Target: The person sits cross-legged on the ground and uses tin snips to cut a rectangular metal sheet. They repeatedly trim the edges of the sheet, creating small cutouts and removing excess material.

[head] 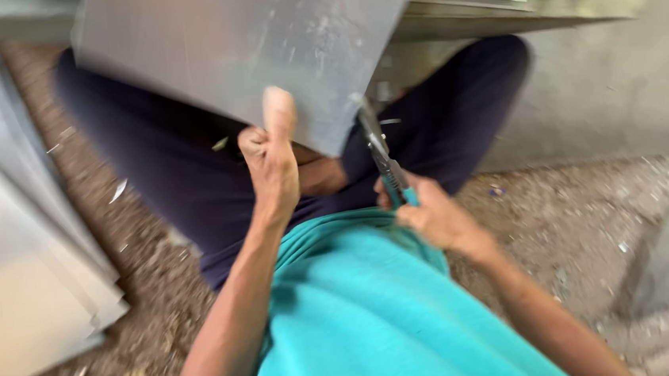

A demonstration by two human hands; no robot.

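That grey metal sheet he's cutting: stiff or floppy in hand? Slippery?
Likely fairly stiff: the metal sheet stays flat though the left hand pinches only its lower edge. Probably light for its size, one hand bearing it. The smooth face may be slippery, and the edge by the snips in the right hand looks sharp.

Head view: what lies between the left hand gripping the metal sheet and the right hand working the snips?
The sheet's lower corner and the snips' blades lie between the left hand and the right hand, over dark trousers.
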